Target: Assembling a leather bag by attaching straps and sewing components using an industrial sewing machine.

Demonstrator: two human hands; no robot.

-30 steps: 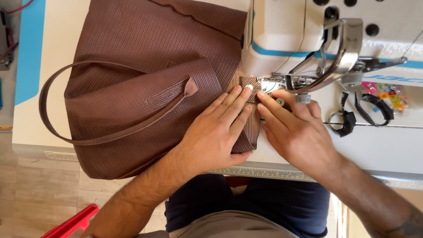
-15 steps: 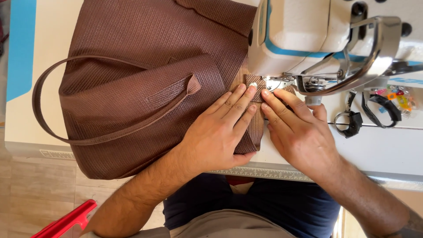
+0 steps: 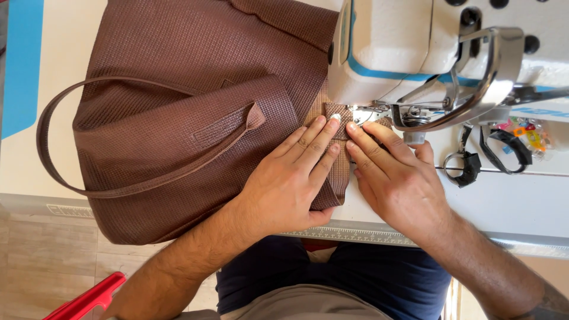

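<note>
**Stitching a strap end under the needle**

Right now both hands press flat, fingers spread, on a brown woven bag (image 3: 178, 106) at the sewing machine (image 3: 415, 47). The left hand (image 3: 290, 184) pins the panel just left of the presser foot (image 3: 409, 112); the right hand (image 3: 397, 178) steadies the narrow strap tab (image 3: 339, 115) directly before it. Judging by this, a seam is mid-feed; the next move calls for even guiding toward the needle. The bag lies flattened, its inside hidden. Its loop handle (image 3: 53, 154) curves far left of the machine.

Bright even daylight, soft shadows, sharp focus, slight edge distortion.
</note>
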